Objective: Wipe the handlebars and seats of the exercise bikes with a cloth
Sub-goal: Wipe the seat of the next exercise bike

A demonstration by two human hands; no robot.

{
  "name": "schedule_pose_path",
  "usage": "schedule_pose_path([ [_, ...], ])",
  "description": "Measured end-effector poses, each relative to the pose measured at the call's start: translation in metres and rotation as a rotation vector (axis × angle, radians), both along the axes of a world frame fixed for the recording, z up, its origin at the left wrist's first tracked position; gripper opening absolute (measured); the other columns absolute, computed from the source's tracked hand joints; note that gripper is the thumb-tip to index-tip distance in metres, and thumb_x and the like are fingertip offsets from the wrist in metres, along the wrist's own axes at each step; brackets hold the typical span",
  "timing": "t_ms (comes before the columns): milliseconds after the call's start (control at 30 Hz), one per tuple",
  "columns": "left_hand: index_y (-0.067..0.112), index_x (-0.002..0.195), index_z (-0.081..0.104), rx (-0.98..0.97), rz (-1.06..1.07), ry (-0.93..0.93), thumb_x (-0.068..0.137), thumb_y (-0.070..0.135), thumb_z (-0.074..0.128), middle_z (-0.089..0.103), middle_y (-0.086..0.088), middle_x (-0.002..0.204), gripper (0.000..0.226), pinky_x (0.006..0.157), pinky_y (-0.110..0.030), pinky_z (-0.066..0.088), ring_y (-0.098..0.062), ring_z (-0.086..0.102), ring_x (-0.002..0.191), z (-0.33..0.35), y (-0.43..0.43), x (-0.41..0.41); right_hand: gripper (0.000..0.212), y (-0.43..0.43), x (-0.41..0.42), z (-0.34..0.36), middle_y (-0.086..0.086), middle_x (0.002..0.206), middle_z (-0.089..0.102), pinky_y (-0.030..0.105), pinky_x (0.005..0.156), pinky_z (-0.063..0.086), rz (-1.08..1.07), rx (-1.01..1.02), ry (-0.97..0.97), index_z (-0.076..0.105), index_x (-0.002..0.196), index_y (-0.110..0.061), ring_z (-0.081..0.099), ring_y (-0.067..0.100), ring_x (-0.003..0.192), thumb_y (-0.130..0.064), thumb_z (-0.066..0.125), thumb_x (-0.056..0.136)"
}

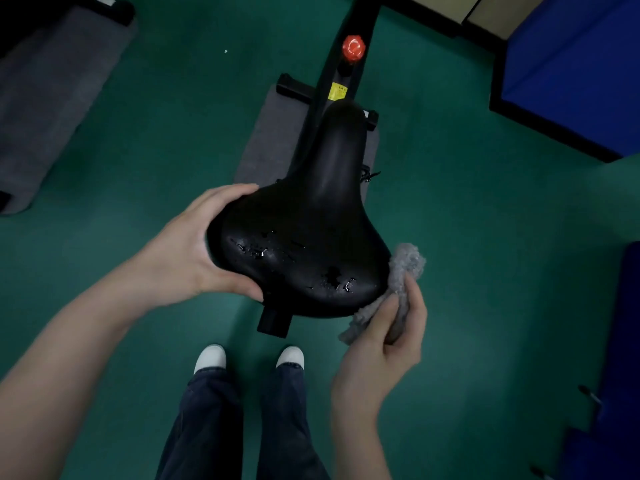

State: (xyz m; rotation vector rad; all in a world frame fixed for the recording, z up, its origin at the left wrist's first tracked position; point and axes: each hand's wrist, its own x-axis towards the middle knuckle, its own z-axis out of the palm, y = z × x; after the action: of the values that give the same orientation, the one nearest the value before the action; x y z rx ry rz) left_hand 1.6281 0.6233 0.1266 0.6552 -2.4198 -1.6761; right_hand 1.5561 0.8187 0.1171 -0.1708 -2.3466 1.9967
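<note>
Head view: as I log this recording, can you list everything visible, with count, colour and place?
seat: 1, black, centre, wet drops on its wide rear part
cloth: 1, grey, against the seat's right rear edge
frame: 1, black, beyond the seat's nose
knob: 1, red, on the frame
sticker: 1, yellow, on the frame below the knob
mats: 2, grey, one under the bike, one upper left
pads: 2, blue, upper right and right edge
floor: green, all around
shoes: 2, white, bottom centre
trousers: dark blue, bottom centre
left hand: holds the seat's left rear side
right hand: grips the cloth
</note>
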Motion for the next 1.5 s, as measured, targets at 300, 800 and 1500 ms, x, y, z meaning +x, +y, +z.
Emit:
schedule_pose_path([
  [300,0.032,0.136,0.040,-0.033,-0.009,-0.010,0.027,0.055,0.089,0.042,0.013,0.135,0.121,0.103,-0.004,0.025,0.003,0.038,0.126,-0.004,-0.001,0.002,0.042,-0.013,0.037,0.000,0.012,0.124,0.060,0.055,0.109,0.036,0.349,0.388,0.541,0.063,0.116,-0.010,0.056,0.029,0.122,0.015,0.050,0.085],
  [800,0.031,0.145,0.029,-0.062,-0.100,-0.052,0.035,0.064,0.077,0.031,0.017,0.142,0.124,0.110,-0.017,0.019,-0.002,0.027,0.134,-0.003,-0.008,0.006,0.028,-0.016,-0.003,0.035,0.005,0.125,0.061,0.033,0.104,0.044,0.641,0.522,0.399,0.069,0.112,-0.005,0.055,0.017,0.122,0.006,0.054,0.091],
  [1500,0.039,0.143,0.027,-0.060,-0.088,-0.036,0.032,0.069,0.083,0.028,0.019,0.144,0.128,0.112,-0.025,0.020,-0.004,0.024,0.136,-0.014,-0.006,0.006,0.022,-0.021,-0.027,-0.011,-0.001,0.124,0.064,0.029,0.093,0.052,-0.279,-0.382,-0.169,0.062,0.113,-0.025,0.064,0.012,0.110,-0.014,0.048,0.100],
])
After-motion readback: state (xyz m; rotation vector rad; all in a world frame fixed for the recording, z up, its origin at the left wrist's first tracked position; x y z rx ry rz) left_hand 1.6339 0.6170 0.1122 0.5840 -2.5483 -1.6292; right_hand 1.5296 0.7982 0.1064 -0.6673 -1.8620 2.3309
